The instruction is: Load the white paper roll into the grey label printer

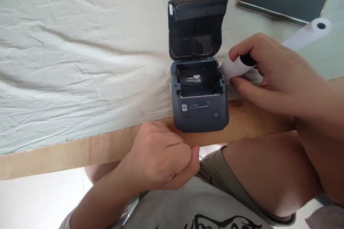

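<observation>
Small slate-grey printer sits at the near edge of the worktop, half on the pale wrinkled cloth, half on bare wood. Its lid stands open and tilted back toward 12 o'clock, showing a dark glossy inner face. Paper bay is open: black cavity with a small white label inside, a thin bright strip along its front lip. Front panel carries a small square icon, a line of light print and a round power button toward 4 o'clock.

Right hand is at 3 o'clock of the printer, wrist coming in from the lower right. Its fingers grasp a white paper roll, thumb below and forefinger over the top; the roll's dark core hole faces the camera. Roll's near end lies just beside the printer's right wall; whether it touches cannot be told.

Left hand is at 6 o'clock of the printer, knuckles up against the worktop edge, just below the printer's front. Fingers clenched into a loose fist, thumb tip pressed to the side of the forefinger; it holds nothing visible.

At 1 o'clock, well apart, a second paper roll lies on the cloth, core hole visible. Beyond it a dark phone lies flat, screen off.
</observation>
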A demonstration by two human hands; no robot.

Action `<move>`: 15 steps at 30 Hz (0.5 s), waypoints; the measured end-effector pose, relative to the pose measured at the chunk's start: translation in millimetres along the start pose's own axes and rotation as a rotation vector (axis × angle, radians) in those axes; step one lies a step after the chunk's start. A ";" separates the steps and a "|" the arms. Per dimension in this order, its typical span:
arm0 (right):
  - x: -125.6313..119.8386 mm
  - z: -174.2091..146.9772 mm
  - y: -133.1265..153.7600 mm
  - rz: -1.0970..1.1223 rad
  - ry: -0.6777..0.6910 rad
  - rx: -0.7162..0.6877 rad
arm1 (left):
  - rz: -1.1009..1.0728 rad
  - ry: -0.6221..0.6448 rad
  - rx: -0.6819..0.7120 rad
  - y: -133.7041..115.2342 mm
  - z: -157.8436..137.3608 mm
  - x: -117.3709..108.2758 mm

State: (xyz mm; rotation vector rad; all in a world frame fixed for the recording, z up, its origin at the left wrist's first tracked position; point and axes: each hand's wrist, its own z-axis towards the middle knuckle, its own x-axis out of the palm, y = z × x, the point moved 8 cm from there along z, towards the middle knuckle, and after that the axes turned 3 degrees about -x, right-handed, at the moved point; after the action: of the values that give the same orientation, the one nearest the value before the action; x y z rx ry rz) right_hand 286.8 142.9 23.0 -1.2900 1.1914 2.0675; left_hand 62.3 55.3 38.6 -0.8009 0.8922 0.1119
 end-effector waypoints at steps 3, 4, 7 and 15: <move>1.7 1.3 -3.6 0.014 0.001 0.050 | 0.011 0.030 -0.004 0.4 0.6 1.7; 1.4 1.5 -4.1 0.016 -0.004 0.063 | 0.012 0.030 -0.003 0.5 0.7 1.8; 0.1 1.8 -3.9 0.015 -0.027 0.070 | 0.006 0.012 0.021 -1.0 1.0 1.9; 3.3 -2.6 -11.1 0.032 -0.044 0.081 | 0.038 0.039 0.016 -1.4 0.6 5.0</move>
State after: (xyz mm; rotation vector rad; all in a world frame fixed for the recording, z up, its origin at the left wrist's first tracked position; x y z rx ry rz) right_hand 294.5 146.4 14.7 -1.1891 1.2711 2.0374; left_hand 66.5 53.6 36.0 -0.7737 0.9441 0.1231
